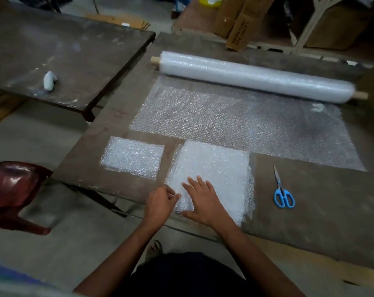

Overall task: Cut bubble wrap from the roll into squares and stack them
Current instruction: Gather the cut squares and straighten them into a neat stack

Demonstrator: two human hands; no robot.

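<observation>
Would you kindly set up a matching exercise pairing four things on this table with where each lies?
Things:
1. scissors
2. roll
3. small stack
4. right hand

Places:
A. far side of the table
B. flat on the large stack
C. right of the large stack
D. left of the large stack

Pairs: 1-C, 2-A, 3-D, 4-B

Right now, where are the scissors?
In the head view the blue-handled scissors lie flat on the table, to the right of the bubble wrap stack under the right hand, near the unrolled sheet's cut edge; neither hand touches them.
</observation>
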